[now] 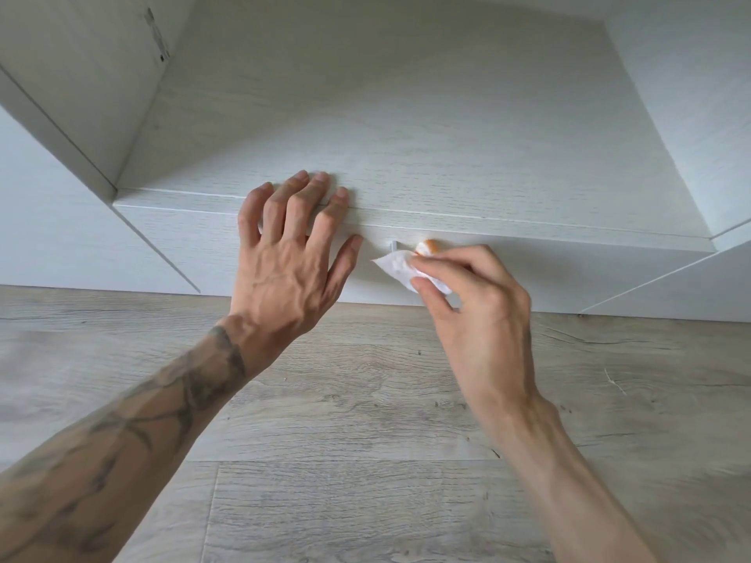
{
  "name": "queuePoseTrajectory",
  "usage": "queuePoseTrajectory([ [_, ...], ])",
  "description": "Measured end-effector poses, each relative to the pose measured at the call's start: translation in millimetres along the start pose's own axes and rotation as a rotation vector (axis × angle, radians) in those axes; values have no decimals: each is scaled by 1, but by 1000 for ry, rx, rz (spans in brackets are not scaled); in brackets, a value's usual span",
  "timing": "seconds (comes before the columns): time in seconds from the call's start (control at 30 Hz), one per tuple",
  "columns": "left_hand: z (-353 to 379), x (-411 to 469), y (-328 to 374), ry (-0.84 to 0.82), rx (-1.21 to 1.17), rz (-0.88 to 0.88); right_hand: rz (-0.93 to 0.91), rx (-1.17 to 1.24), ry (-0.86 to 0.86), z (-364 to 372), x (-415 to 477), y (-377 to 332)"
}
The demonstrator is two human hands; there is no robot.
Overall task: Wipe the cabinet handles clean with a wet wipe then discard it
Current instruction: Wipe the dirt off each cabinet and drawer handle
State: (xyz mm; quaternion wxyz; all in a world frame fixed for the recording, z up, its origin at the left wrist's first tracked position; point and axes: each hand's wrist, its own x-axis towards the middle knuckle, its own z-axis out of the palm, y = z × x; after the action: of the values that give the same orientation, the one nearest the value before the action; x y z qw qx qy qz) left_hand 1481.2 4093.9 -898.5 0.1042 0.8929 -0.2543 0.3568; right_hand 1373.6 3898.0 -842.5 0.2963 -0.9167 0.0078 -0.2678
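Note:
A low white cabinet [406, 156] fills the upper part of the head view. Its front drawer panel [183, 241] carries a slim white handle [393, 246], of which only the left end shows. My right hand [475, 306] pinches a white wet wipe [396, 268] and presses it on the handle, hiding most of the bar. My left hand [292, 253] rests with spread, straight fingers on the cabinet's top front edge, just left of the handle.
Grey wood-look flooring [365, 461] lies below the cabinet. White side panels [61, 95] rise on the left, and another white panel [691, 95] on the right of the cabinet top. Neighbouring drawer fronts [61, 237] flank the middle one.

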Motion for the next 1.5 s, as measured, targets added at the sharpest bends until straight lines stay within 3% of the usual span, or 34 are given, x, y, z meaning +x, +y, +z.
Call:
queuePoseTrajectory([
  [0.3,1,0,1,14,11,3,-109,-6,21,18,11,0],
  [0.47,3,-2,-1,13,9,5,-101,-5,134,20,-2,5],
  [0.73,8,-1,0,46,18,-15,-163,-4,68,22,13,2],
  [1.5,0,0,-1,7,27,10,-79,-44,129,35,16,-10],
])
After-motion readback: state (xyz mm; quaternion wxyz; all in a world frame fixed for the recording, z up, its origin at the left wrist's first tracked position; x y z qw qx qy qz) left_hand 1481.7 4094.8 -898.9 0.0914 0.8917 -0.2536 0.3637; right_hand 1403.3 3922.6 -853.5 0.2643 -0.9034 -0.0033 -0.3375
